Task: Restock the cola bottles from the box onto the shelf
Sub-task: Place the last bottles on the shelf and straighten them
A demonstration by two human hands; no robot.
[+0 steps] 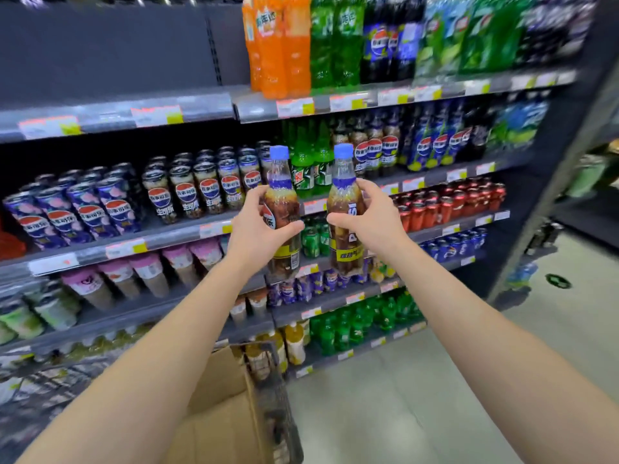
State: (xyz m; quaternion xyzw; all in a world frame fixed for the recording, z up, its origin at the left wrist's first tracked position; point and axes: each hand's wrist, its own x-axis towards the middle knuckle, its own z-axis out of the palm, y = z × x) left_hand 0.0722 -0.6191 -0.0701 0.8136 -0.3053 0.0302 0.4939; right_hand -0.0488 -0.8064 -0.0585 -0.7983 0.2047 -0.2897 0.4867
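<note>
My left hand (258, 226) grips a cola bottle (280, 202) with a blue cap, held upright in front of the shelf. My right hand (366, 214) grips a second cola bottle (345, 199) of the same kind, also upright, a little to the right of the first. Both bottles hang in the air before the shelf (187, 234) that carries dark cola cans and green bottles. The open cardboard box (227, 396) sits below my arms in a wire cart; its inside is hidden.
Shelves full of drinks fill the view: orange and green bottles (294, 45) on top, red cans (449, 202) at right, cups (144, 272) lower left. The wire cart (278, 396) stands against the shelving. Grey floor (418, 396) lies to the right.
</note>
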